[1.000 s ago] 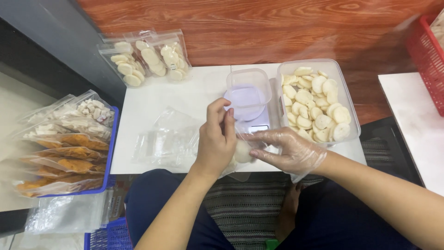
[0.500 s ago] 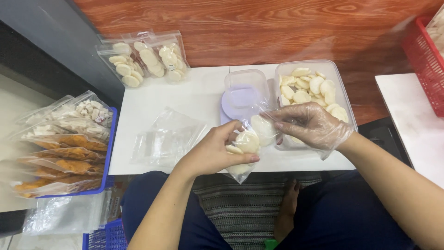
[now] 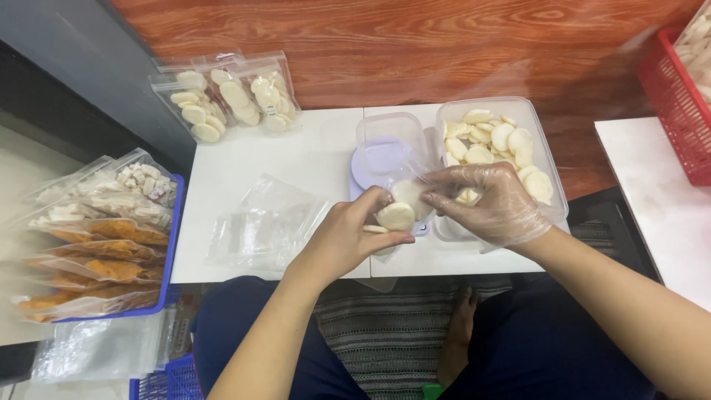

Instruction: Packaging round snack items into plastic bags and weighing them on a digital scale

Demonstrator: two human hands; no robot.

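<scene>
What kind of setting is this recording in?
Probably a small home or shop snack-packing spot: a low white table on a wooden floor, a clear tub of pale round crackers, sealed filled bags, and a blue crate of packed snacks.

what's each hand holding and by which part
Left hand grips the clear bag of pale crackers at its mouth; gloved right hand pinches the bag's opposite edge.
</scene>
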